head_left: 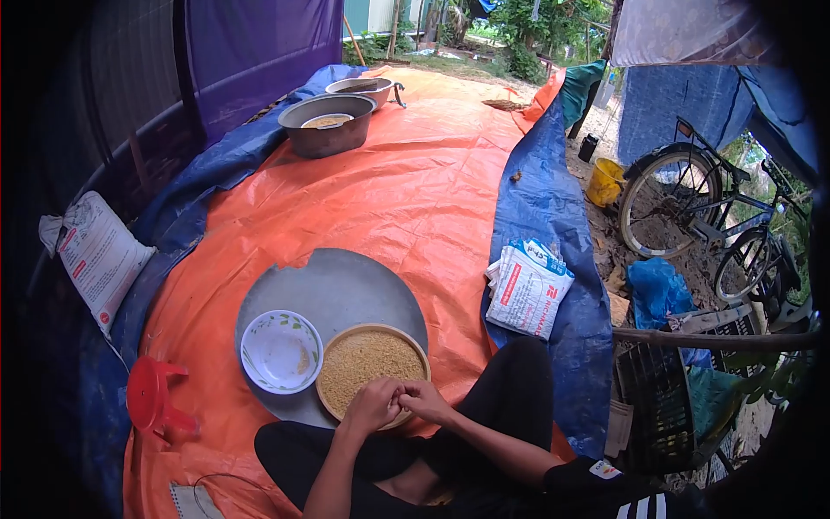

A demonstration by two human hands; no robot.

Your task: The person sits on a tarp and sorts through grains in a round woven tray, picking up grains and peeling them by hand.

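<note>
Both hands meet over the near edge of a round, shallow tray filled with yellowish-brown grain. My left hand is closed, its fingers curled in against the right. Pressed fingertip to fingertip with it, my right hand is closed as well. Anything between the fingers is too small to make out. Left of the tray stands a white bowl with a green leaf pattern and a little grain at its bottom. A grey round board with a broken edge lies beneath both.
An orange tarp covers the ground. Folded sacks lie at right, a red stool and a white sack at left. Large basins sit farther back. Beyond the blue edge stand a bicycle and a yellow bucket.
</note>
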